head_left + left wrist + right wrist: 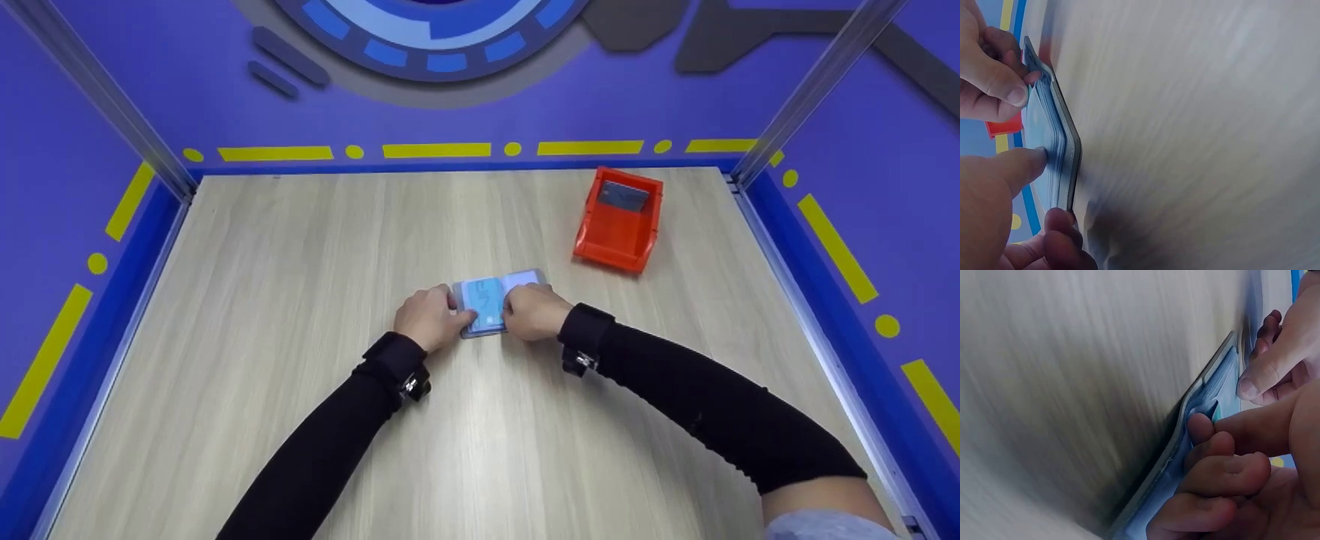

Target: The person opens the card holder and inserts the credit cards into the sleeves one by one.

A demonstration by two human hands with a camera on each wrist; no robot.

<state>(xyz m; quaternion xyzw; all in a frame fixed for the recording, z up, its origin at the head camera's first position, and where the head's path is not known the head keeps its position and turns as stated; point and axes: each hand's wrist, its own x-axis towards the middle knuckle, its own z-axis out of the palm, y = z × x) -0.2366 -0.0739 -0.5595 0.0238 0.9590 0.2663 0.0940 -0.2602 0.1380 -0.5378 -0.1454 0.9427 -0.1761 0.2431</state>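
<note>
A grey-covered card holder (538, 277) with several clear sleeves lies spread open on the table. Its stacked sleeves (1057, 126) show edge-on in the left wrist view. On the left page is a light blue card (486, 294). My left hand (429, 319) grips the holder's left side, thumb pressing the page and fingers at the outer edge. At the card's right edge, near the fold, my right hand (534, 311) pinches with thumb and forefinger; a teal corner (1216, 412) shows there. The fingers partly hide how far the card sits in the sleeve.
An orange-red open bin (616, 225) stands behind and right of the holder, with a dark grey card (624, 196) inside. Blue panels (450, 124) with yellow markings wall the wooden table (300, 247) at the back and both sides.
</note>
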